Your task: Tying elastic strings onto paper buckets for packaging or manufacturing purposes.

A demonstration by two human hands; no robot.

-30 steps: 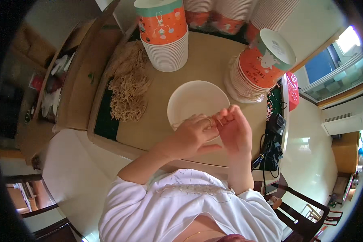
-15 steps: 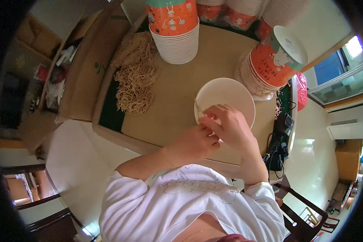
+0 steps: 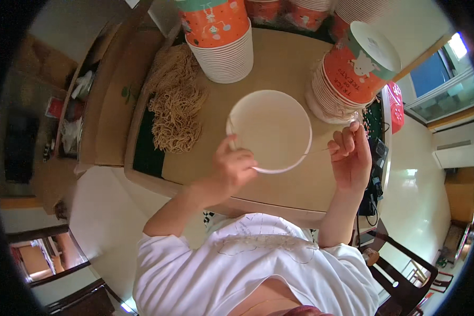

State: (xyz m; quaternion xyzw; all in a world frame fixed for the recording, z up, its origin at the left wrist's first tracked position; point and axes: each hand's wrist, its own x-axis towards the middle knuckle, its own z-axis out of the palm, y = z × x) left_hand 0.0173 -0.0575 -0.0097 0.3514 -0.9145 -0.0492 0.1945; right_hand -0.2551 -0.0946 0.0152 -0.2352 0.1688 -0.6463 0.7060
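Note:
A white paper bucket is tipped with its open mouth toward me over the brown board. My left hand grips its near-left rim, fingers closed around the edge. A thin beige string runs from the bucket's right rim to my right hand, which pinches it between thumb and fingers, raised to the right of the bucket. Another piece of string shows at the bucket's left rim. To the left lies a tangled bundle of beige strings.
Upright at the back left is a stack of orange buckets with white rims. A second stack leans at the right, with more stacks behind. Black adapters and cables lie at the right edge. A cardboard box stands left.
My right hand has moved right, away from my left, drawing the string out. My left hand has shifted left onto the rim. The bucket has moved left and tilted.

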